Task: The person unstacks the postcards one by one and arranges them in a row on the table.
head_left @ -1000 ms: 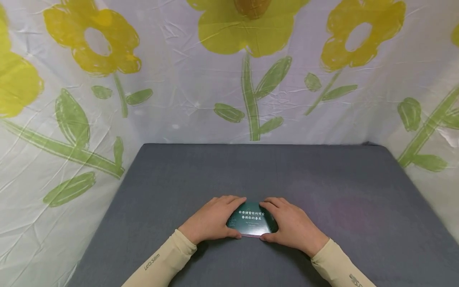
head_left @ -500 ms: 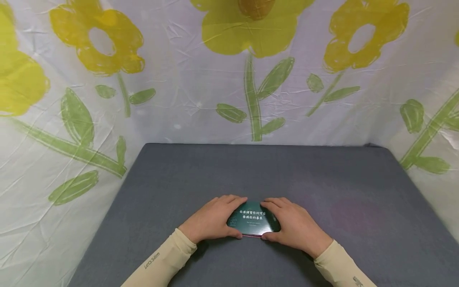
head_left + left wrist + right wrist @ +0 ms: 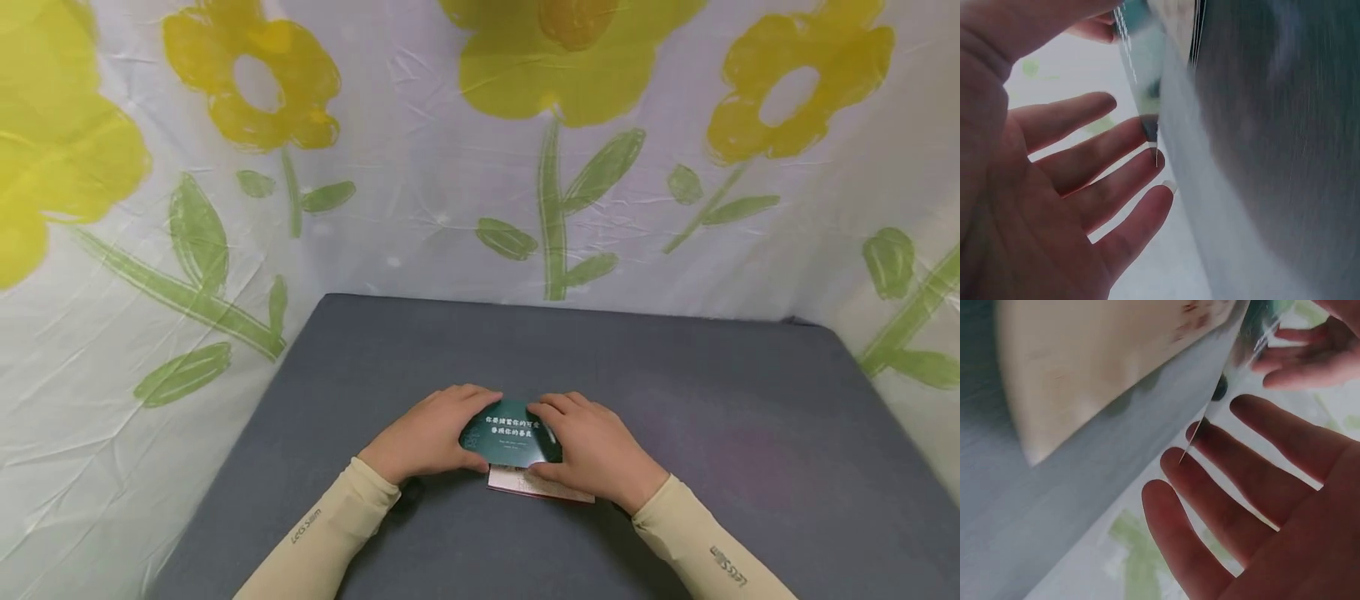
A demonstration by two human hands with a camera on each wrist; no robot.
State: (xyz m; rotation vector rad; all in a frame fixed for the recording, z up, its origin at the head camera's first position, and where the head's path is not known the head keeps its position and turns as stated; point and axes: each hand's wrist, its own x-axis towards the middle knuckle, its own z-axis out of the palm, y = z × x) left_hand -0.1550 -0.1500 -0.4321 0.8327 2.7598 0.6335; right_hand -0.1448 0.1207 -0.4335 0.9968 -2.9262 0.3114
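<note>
Both hands hold a dark green card [image 3: 510, 437] with white Chinese characters, above the grey table. My left hand [image 3: 426, 435] grips its left side, thumb at the near edge and fingers at the far edge. Opposite it, my right hand [image 3: 598, 448] holds the right side the same way. Under the green card lies a pale card [image 3: 543, 484] with faint writing and a reddish near edge, partly covered. In the right wrist view the green card [image 3: 1241, 347] stands clear of the pale card [image 3: 1104, 369], and the fingertips touch its edge.
A grey cloth-covered table [image 3: 420, 342] spreads around the hands. Behind it and at both sides hangs a white curtain [image 3: 420, 183] printed with yellow flowers and green leaves.
The green card has lifted and moved away from me with both hands, uncovering the pale card beneath. The head view has shifted slightly, so the background sits further right.
</note>
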